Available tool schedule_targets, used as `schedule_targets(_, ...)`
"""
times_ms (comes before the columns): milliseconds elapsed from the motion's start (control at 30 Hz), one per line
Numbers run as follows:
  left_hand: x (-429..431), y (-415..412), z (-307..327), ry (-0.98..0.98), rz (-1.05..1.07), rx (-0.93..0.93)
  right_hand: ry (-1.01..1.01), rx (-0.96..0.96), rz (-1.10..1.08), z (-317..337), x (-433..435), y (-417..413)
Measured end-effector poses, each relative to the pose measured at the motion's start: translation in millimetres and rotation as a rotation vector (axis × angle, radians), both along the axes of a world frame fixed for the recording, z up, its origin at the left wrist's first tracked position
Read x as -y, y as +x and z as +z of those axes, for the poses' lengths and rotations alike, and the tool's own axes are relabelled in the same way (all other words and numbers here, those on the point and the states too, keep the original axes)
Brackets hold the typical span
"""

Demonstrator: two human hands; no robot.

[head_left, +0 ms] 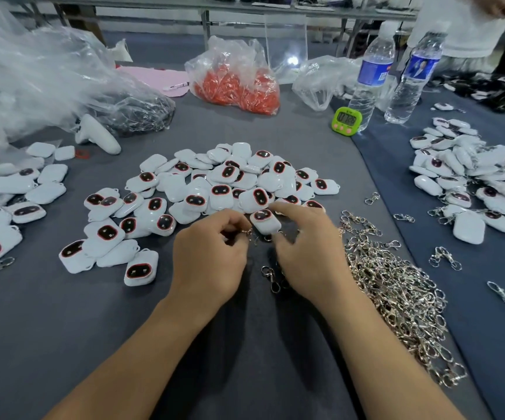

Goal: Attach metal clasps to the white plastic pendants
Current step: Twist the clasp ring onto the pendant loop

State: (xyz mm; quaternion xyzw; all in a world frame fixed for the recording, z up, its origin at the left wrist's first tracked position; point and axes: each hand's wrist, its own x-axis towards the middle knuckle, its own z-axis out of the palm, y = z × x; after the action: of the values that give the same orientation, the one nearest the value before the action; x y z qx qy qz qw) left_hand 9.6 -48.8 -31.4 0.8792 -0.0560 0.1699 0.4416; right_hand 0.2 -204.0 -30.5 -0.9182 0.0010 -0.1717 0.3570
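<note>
heap of white rounded plastic pendants [233,183]: landmark, dark red-rimmed faces.
heap of silver metal clasps [396,283]: right of pendant heap, near.
right hand [305,253]: at heap's near edge, fingers curled, gripping one pendant [265,222].
left hand [212,256]: same edge, fingertips pinching a small clasp ring [246,232].
tip: hold pendant steady, loop toward ring, thread slowly. Loop hidden here.

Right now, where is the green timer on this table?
Head view: the green timer stands on the grey table, right of centre, beyond the heap of white pendants and directly beside the base of the closer water bottle.
</note>
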Motion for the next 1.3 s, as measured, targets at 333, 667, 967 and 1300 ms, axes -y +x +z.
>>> schedule_targets(333, -2, -2, -2, -0.101, -0.117, -0.049, -0.202, -0.065, 0.114, -2, -9, -1)
schedule_targets(667, -4, 2, 3, -0.335, -0.08, -0.1, 0.221, -0.001, -0.087, -1, -9, -2)
schedule_targets(967, -2, 1, 8, -0.358, -0.112, -0.009, 1.313, -0.419, 0.182, 17, -10, -16)
schedule_targets(1300, -1, 0, 8, -0.516, -0.329, 0.007, 1.296, -0.442, 0.172, 20, -14, -16)
